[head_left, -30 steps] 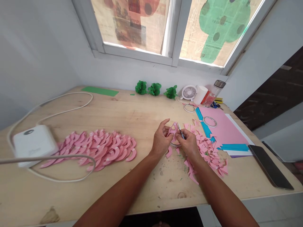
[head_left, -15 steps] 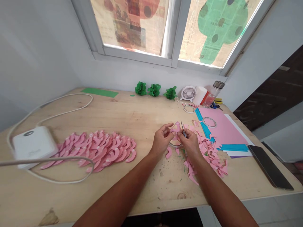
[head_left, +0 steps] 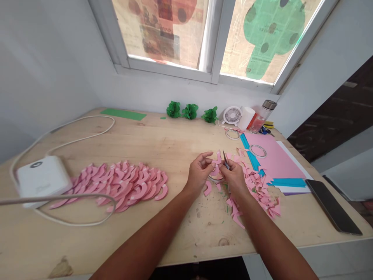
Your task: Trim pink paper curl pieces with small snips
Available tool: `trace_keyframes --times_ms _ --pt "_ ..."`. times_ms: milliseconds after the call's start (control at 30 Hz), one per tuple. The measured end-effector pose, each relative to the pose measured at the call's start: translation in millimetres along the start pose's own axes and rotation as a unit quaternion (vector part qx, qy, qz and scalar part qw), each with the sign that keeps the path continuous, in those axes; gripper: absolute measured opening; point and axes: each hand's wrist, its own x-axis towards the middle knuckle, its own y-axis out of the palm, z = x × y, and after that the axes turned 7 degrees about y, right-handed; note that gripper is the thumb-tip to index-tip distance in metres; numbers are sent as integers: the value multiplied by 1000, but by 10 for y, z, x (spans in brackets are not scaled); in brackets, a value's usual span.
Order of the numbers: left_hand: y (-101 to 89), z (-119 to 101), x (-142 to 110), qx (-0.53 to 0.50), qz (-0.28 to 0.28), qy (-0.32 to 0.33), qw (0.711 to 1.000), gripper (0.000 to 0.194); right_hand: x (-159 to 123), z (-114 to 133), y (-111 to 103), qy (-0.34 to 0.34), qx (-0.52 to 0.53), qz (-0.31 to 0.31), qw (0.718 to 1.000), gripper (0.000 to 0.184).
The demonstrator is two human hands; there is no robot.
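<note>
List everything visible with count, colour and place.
Curved paper: at least one, pink, centre, held
Slim pointed tool: one, dark, centre, held
Flat rings: three, pale, centre to right
Crescent paper pile: one, pink, left
Paper scraps: many, pink, right of centre
Cabled box: one, white, left
Paper strip: one, green, back left
Ruffled paper balls: three, green, back
Round fan: one, white, back right
Cylinder: one, white, beside fan
Lidded bottle: one, clear, back right
Paper sheet: one, pink, right
Underlying paper: count unclear, blue, white and purple, right
Flat phone: one, black, right
Table: one, pale wood, below everything
Window: one, grey, two panes, top
Left hand: one, bare, holding curved paper
Right hand: one, bare, holding tool
</note>
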Motion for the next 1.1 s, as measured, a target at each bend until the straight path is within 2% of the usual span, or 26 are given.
trace_keyframes --times_ms 200,367,533,733,967,1100 --pt "-29 24 20 19 -32 2 999 39 -10 -5 3 25 52 18 998 26" --pt "-14 15 -4 20 -6 -19 1000 42 -2 38 -11 22 74 -5 997 33" --pt "13 -9 -34 16 26 -41 999 47 -18 78 -10 19 74 -12 997 27" --pt "24 -7 -42 23 29 -41 998 41 12 40 -38 14 56 -32 998 31" --pt "15 -27 -13 35 36 -1 999 28 32 34 -39 -5 67 -33 997 32" --pt "16 -174 24 74 23 43 996 27 20 74 -47 4 75 -38 996 33"
